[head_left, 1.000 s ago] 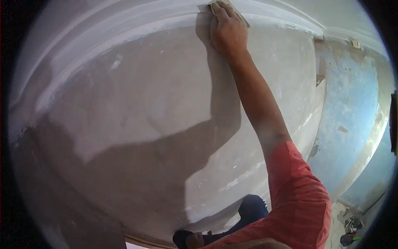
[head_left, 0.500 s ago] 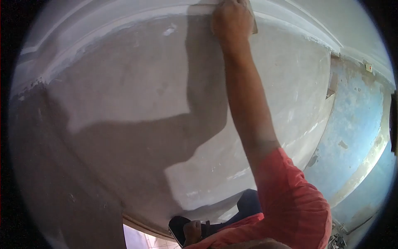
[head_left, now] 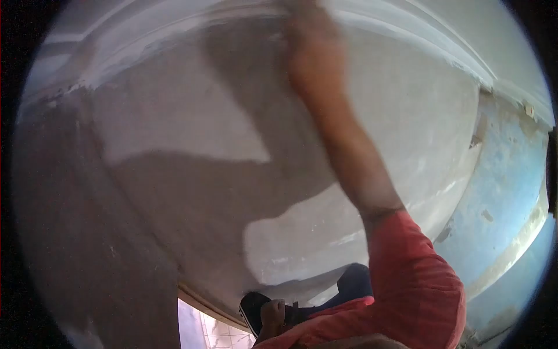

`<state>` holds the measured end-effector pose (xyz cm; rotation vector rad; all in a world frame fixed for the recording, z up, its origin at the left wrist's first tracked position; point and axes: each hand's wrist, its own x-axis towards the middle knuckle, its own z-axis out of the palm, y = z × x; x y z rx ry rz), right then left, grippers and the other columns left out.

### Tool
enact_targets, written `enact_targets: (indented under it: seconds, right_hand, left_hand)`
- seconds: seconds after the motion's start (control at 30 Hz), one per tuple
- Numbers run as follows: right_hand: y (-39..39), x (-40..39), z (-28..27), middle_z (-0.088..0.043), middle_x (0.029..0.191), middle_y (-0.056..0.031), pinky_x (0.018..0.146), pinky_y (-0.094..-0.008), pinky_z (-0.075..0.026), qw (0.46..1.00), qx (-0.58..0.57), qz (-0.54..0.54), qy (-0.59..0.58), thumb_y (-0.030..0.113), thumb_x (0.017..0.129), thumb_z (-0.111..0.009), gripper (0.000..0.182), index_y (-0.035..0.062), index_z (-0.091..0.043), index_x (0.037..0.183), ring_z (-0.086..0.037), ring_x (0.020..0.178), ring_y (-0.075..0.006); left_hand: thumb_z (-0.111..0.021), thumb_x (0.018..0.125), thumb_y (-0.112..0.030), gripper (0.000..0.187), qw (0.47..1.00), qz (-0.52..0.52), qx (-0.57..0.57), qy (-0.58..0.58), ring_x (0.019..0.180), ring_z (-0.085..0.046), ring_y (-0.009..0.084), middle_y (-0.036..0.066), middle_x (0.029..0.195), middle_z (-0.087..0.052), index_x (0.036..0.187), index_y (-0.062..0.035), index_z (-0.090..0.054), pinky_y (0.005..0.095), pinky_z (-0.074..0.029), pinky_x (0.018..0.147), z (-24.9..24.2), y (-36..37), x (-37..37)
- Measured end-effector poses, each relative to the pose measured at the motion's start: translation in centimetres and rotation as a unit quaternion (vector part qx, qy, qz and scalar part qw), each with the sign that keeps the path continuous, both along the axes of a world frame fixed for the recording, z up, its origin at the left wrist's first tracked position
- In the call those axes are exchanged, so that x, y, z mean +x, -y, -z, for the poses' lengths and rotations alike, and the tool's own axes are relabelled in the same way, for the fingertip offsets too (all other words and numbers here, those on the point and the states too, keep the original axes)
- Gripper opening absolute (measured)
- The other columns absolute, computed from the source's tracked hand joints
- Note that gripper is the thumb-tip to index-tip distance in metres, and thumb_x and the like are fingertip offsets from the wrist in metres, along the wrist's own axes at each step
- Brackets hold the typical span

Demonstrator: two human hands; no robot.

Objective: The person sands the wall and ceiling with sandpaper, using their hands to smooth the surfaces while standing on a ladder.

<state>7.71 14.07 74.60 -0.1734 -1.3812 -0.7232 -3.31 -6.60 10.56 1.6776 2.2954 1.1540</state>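
My right hand (head_left: pixel 314 49) is raised to the top of the grey plastered wall (head_left: pixel 180 122), near the white moulding (head_left: pixel 383 26). Motion smears its fingers, and anything in them cannot be made out. The bare forearm runs down to a red sleeve (head_left: pixel 415 273). Low in the view, my left hand (head_left: pixel 272 315) is closed beside a dark, pale-edged object (head_left: pixel 251 311) that may be a shoe; whatever its fingers hold is hidden.
A worn blue wall (head_left: pixel 494 203) with patches stands on the right, with a small fixture (head_left: pixel 529 110) high on it. A doorway edge (head_left: pixel 203 302) and pale tiles (head_left: pixel 224 338) show below. Part of a dark-trousered leg (head_left: pixel 354 282) is visible.
My right hand has moved slightly left and become blurred; its shadow has shifted left at the top. The flat item seen in it earlier is no longer distinct. The view has shifted slightly.
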Motion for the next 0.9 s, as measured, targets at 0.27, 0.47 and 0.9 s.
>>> enact_targets:
  seconds: [0.27,0.47,0.9]
  right_hand:
    - [-2.7,1.3,-4.5,-0.046,0.144,-0.0234,0.113,-0.0462,-0.031,0.961,-0.21,0.072,-0.167,0.01,0.096,-0.043,0.041,-0.0031,-0.051,0.134,-0.04,0.136,-0.036]
    - [0.9,-8.2,-4.3,-0.061,0.119,-0.0258,0.101,-0.0502,-0.04,0.979,-0.194,0.047,0.048,0.017,0.089,-0.056,0.036,-0.0021,-0.061,0.119,-0.058,0.112,-0.0382]
    - [-2.0,-2.3,-3.4,-0.06,0.129,-0.019,0.105,-0.0482,-0.042,0.978,0.035,0.122,-0.164,0.008,0.093,-0.048,0.033,0.0102,-0.062,0.123,-0.056,0.121,-0.038]
  left_hand:
    - [-0.053,0.091,-0.031,0.033,0.999,0.036,0.012,-0.015,0.074,-0.064,0.042,0.021,0.079,-0.065,0.078,-0.0042,-0.067,0.052,-0.05,0.069,1.2,-0.5,-0.5]
    - [-0.052,0.092,-0.03,0.032,0.998,0.028,0.032,-0.036,0.077,-0.064,0.0417,0.02,0.081,-0.067,0.081,-0.0043,-0.068,0.0521,-0.05,0.072,1.9,0.1,-0.3]
    - [-0.054,0.092,-0.032,0.033,0.997,0.004,-0.02,0.068,0.084,-0.066,0.041,0.021,0.087,-0.069,0.088,-0.0044,-0.07,0.0492,-0.052,0.078,-1.6,-0.1,-0.6]
